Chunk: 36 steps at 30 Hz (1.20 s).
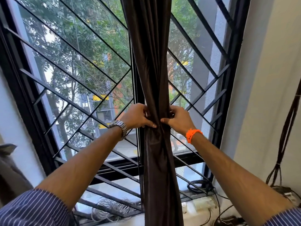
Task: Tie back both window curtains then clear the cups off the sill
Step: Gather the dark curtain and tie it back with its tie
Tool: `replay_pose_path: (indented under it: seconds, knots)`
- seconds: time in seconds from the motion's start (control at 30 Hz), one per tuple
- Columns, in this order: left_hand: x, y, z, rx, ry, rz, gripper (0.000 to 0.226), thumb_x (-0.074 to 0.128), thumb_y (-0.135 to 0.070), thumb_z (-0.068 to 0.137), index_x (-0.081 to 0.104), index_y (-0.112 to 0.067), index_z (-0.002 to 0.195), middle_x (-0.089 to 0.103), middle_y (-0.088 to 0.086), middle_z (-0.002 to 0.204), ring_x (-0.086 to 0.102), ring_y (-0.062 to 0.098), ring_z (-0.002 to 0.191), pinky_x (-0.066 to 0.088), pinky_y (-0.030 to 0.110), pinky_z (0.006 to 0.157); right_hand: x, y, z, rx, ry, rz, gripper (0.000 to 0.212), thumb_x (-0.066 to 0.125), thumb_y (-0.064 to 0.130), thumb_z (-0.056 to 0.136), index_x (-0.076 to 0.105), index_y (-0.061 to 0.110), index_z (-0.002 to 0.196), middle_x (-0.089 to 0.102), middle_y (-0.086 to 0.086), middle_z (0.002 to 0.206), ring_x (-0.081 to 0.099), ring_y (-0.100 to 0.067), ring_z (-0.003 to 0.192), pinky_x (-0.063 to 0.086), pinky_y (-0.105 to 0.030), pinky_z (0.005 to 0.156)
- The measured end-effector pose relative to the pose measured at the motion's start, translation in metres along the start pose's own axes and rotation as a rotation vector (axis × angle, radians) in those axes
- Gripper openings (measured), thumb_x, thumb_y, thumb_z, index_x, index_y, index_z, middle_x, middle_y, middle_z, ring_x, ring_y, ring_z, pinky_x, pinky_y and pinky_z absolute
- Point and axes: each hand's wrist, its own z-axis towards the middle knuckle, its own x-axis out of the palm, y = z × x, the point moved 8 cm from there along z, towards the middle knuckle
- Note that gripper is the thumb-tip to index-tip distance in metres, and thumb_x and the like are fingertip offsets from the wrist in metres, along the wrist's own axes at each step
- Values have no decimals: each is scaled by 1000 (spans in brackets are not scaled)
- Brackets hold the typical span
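My fingers [149, 124]: left hand [138, 116] is clenched round the left edge of the dark brown curtain [153, 62], thumb laid across its front. My right hand [177, 119] mirrors it on the right edge, thumb pointing inward. The thumb tips nearly meet on the cloth, so both hands are grasping fabric.

The curtain hangs as one gathered bundle down the middle of the window. It is pinched to its narrowest between my hands, and wider above and below.

Metal watch [119, 127] on my left wrist, orange band [193, 135] on my right. Striped sleeves [32, 207] are pushed up both forearms.

Behind the curtain is a black diagonal window grille [81, 70], with trees and buildings outside.

The curtain's lower part hangs down past the sill [195, 207]. On the sill, a grey wire coil [107, 207] lies left of the curtain and a black cable coil [200, 185] right of it. Dark cords [288, 128] hang down the right wall.
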Motion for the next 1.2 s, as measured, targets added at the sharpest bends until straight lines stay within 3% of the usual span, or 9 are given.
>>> replay_pose_path:
  seconds: [0.23,0.43,0.6,0.7,0.8,0.9,0.97,1.07,1.2]
  knots:
    - [-16,4,-29,-132,-297,-44,23,86,-30,70,70,-14,70,67,-4,53,64,4,42,46,12,43,-9,0,-12,91,-298,-54,33,86,19,67,55,12,78,65,-4,77,64,-22,77,53,-35,70]
    - [-5,6,-65,-252,-582,-126,10,73,-27,72,64,-26,78,64,-13,69,64,9,70,53,31,67,12,25,-30,-152,-289,-175,14,67,5,78,59,17,76,60,1,81,56,-16,75,50,-31,71]
    - [16,16,-74,-319,-476,-470,12,68,-20,70,66,-21,81,69,-3,69,68,16,70,58,41,71,29,38,-35,-333,26,-185,40,64,-7,72,66,6,110,65,-12,108,64,-25,97,53,-31,89]
    - [22,22,-75,-303,-400,-760,17,59,-23,70,68,-15,81,71,11,75,67,33,78,56,53,81,22,37,-32,-311,152,-79,45,57,-16,74,67,3,113,71,-14,102,69,-23,91,57,-33,86]
    - [26,12,-84,-158,-304,-895,29,50,-5,78,68,-3,101,73,17,93,64,29,89,48,43,75,9,37,-25,-330,133,-20,27,57,-12,84,73,1,102,74,-16,87,72,-23,78,58,-36,80]
    - [26,3,-100,34,-330,-658,36,54,13,84,66,-4,113,74,6,106,68,13,103,55,31,88,-1,46,-25,-426,81,-67,17,67,-1,85,77,7,95,66,-9,85,63,-13,76,53,-21,77]
    - [15,-8,-110,221,-488,-262,30,65,3,82,71,-12,108,76,1,94,71,5,83,57,22,76,-4,52,-27,-481,34,-120,15,70,4,84,79,12,93,52,-4,89,50,-6,79,42,-5,78]
    - [7,-37,-119,488,-601,263,18,67,-20,86,76,-16,101,75,0,84,67,16,61,52,29,54,0,59,-29,-503,34,-143,14,70,4,84,79,11,92,61,-7,91,57,-12,84,37,2,77]
    - [7,-69,-116,771,-567,460,14,64,-15,90,75,-7,95,66,7,89,61,28,70,52,39,61,-4,67,-26,-450,67,-64,11,73,9,81,79,13,90,73,-3,86,65,-8,76,40,1,73]
